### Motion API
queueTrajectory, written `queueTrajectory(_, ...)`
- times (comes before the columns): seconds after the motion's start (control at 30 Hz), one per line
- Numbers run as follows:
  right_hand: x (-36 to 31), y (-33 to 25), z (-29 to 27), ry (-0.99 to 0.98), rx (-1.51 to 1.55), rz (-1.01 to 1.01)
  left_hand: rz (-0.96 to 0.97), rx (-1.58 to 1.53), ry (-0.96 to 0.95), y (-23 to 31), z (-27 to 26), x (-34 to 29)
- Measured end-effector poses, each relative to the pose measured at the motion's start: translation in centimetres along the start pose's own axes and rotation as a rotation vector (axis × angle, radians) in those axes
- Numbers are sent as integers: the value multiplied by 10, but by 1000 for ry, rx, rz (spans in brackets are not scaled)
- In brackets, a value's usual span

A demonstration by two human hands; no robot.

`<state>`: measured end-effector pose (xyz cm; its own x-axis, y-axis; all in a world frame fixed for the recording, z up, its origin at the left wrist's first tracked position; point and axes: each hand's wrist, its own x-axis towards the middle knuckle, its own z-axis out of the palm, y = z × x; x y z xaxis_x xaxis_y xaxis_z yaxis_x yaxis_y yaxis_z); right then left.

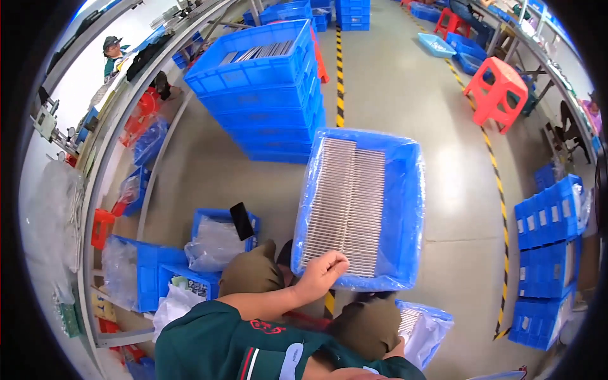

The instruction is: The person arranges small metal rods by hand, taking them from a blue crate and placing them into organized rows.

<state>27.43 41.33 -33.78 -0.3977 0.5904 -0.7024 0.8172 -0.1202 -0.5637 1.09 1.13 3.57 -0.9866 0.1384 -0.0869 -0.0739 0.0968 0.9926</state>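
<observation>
In front of me stands a blue crate (405, 209) lined with clear plastic. Two long columns of thin silvery metal pieces (354, 209) lie packed side by side in it, leaving its right strip bare. My left hand (324, 273) is over the crate's near edge, at the near end of the columns. Its fingers are curled together in a pinch, and whatever they hold is too small to make out. Low on the right, my right hand (397, 348) is beside my knee at a smaller plastic-lined blue bin (437, 320) with similar metal pieces (409, 320). Its fingers are mostly hidden.
Stacked blue crates (266, 95) rise beyond on the left. A black phone (241, 220) rests against a blue bin with plastic bags (218, 244). Red stool (497, 92) and more stacked blue bins (544, 266) stand right, past striped floor tape (493, 164). Another person (113, 56) is far left.
</observation>
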Motion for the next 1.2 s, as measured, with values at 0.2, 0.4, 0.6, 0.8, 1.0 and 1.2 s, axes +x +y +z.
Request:
queueTrajectory(0.2, -75, -96, 13, 76, 457, 109, -27, -189, 13, 15, -12, 4)
queueTrajectory(0.4, -98, -233, -14, 89, 749, -137, 19, -385, -113, 60, -21, 35)
queueTrajectory(0.6, -248, -419, 18, -137, 557, -618, -35, -561, -150, 69, -38, 70)
queueTrajectory(0.8, -354, -502, 106, -389, 185, -838, -164, -798, -188, 44, -57, 85)
queueTrajectory(1.0, -370, -496, 172, -521, -25, -1051, -47, -919, -226, 45, -78, 82)
queueTrajectory(1.2, -356, -479, 189, -452, -189, -1134, -112, -815, -249, 45, -82, 73)
